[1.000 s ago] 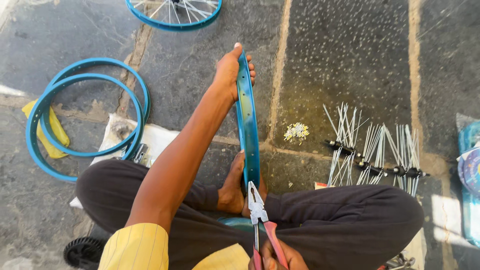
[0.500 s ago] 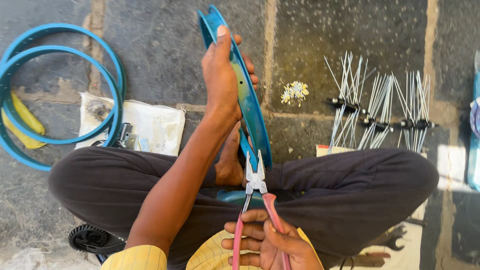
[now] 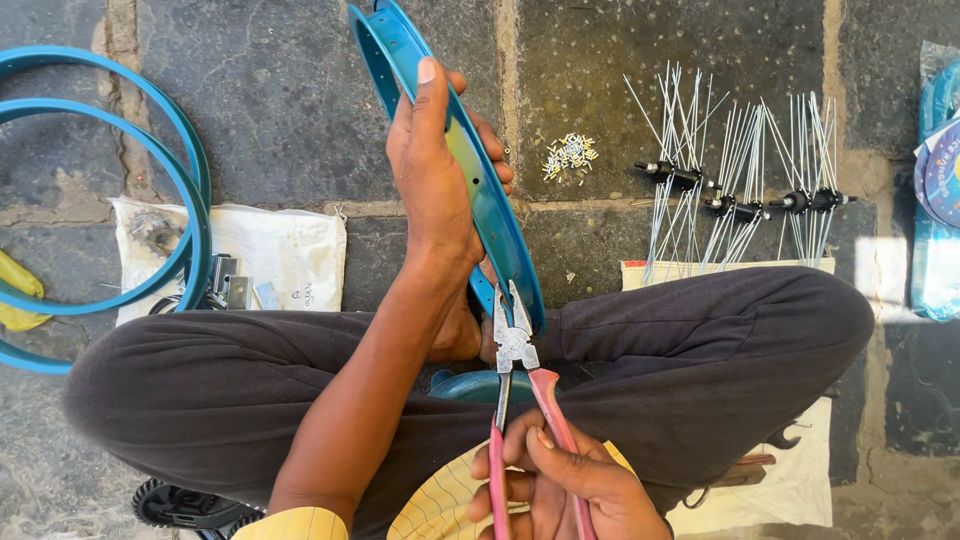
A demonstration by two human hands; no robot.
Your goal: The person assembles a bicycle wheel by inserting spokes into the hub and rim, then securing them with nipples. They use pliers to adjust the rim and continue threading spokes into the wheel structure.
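Observation:
My left hand grips a blue bicycle wheel rim that stands on edge and runs from the top of the view down between my crossed legs. My right hand holds pliers with pink handles. The metal jaws of the pliers sit against the lower part of the rim, just under my left wrist. My bare foot rests beside the rim's lower end.
Two more blue rims lie at the left, over a white bag with small metal parts. Several hubs with spokes lie at the right, a heap of small nipples near them. A blue packet is at the right edge.
The view has shifted and closed in. The rim has tilted further left at its top. The pliers stay at the rim's lower part, and my left hand keeps its grip.

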